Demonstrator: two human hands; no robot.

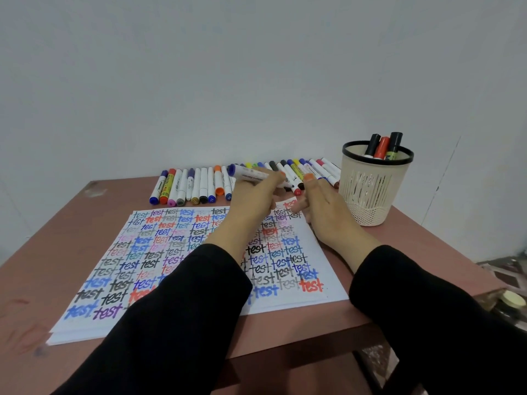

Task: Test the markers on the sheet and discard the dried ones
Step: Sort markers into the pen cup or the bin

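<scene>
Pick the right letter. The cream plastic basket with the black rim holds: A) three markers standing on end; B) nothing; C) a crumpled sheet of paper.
A: three markers, two black-capped and one orange-red, poke up above the black rim of the cream plastic basket.

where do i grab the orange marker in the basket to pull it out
Pinch the orange marker by its top end, coming straight down from above. It stands nearly upright in the basket, only that end clears the rim, and black-capped markers flank it closely, so a side approach looks blocked.
</scene>
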